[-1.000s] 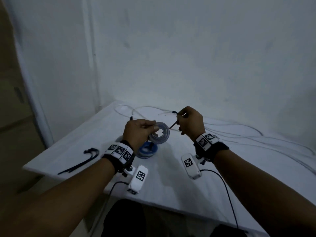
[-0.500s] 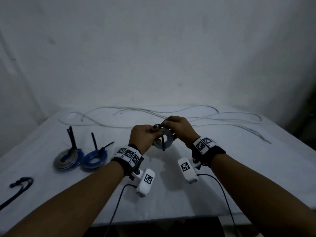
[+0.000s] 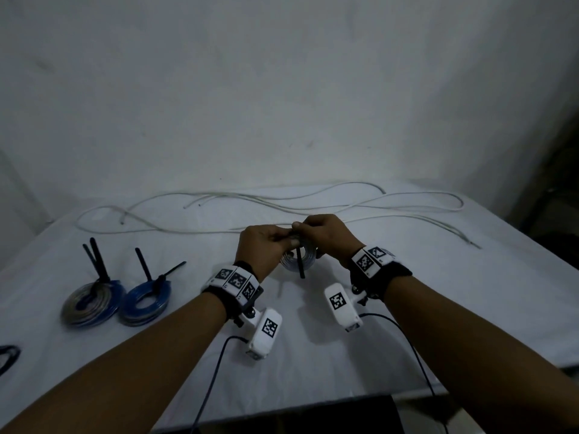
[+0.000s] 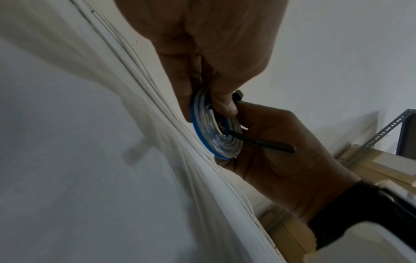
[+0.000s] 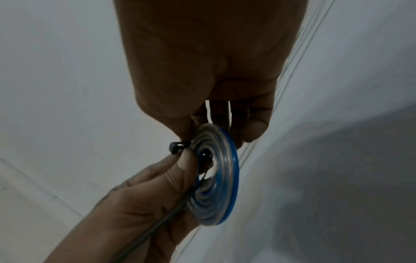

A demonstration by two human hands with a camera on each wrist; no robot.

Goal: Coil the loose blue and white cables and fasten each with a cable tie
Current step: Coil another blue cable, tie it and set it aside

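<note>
Bare table [image 3: 438, 308] right of hands, tied coils [image 3: 116, 302] block left, loose white cables [image 3: 282, 208] behind

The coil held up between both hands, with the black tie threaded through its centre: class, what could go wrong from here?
1. The coil is pinched only at its top edge by the left hand and right hand; a slack pinch could let its turns spring loose.
2. The cable tie has its tail hanging free through the coil's centre, not visibly cinched; it might slip back out.
</note>
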